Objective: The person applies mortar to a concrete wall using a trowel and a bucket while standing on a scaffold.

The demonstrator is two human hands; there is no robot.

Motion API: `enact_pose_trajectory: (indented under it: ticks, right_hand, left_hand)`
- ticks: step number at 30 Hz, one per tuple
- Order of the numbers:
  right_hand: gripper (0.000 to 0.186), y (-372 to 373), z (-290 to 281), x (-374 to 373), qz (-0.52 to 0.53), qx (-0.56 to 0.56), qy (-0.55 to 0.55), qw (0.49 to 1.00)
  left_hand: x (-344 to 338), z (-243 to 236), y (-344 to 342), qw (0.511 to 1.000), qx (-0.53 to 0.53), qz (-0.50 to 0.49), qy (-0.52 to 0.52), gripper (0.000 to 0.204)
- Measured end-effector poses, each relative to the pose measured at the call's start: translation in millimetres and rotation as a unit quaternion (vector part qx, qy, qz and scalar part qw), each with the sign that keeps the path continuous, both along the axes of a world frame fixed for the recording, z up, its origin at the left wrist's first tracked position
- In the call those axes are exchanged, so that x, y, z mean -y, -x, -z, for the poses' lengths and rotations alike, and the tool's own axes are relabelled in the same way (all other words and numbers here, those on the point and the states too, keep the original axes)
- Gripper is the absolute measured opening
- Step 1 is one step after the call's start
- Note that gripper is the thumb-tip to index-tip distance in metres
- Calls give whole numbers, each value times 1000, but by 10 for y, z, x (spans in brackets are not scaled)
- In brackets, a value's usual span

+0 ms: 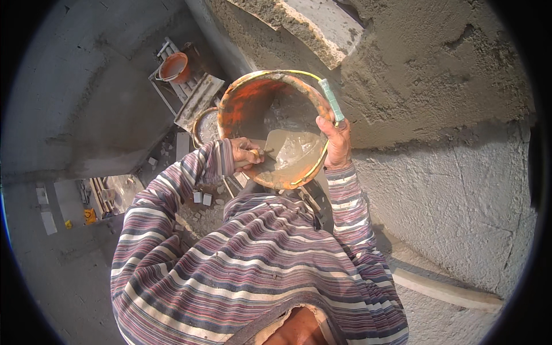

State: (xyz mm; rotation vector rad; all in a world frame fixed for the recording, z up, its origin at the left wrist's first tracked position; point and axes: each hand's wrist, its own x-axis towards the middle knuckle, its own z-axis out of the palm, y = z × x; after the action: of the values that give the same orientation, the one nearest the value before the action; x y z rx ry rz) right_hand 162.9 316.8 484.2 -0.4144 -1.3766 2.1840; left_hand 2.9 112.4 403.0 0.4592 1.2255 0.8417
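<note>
An orange bucket (234,109), its walls caked with grey mortar, is tilted in front of me with its mouth facing up at me. My right hand (337,138) grips its right rim, beside the yellow wire handle with a green wrapped grip (330,99). Closed around a trowel's handle, my left hand (245,154) reaches over the left rim. The trowel's blade (290,148) lies inside the bucket, smeared with wet mortar. Some mortar (284,112) clings to the bucket's inner wall and bottom.
Fresh mortar covers the wall (414,75) at upper right, above a rough grey wall (448,195). A smaller orange bucket (173,67) stands on planks at upper left. Another bucket (206,125) sits just behind mine. White blocks (202,198) and rubble lie below, with a wooden strip (448,290) at lower right.
</note>
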Motion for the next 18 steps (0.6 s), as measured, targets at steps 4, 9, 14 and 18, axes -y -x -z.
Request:
enact_pose_trajectory:
  ticks: [4,9,14,18]
  right_hand:
    - [28,-95,45,106,9,54,-22,998]
    - [42,-41,483,583,99,65,-163,980]
    - [44,-80,677,592,155,21,-31,987]
    - [39,-283,747,474,154,-7,53,987]
  left_hand:
    - [-77,-28,-342,989,109,-99,-26,35]
    - [153,24,-408,985,91,-147,8,46]
    - [276,-7,-269,983,96,-143,65,45]
    - [241,58,-260,985,113,-120,58,44]
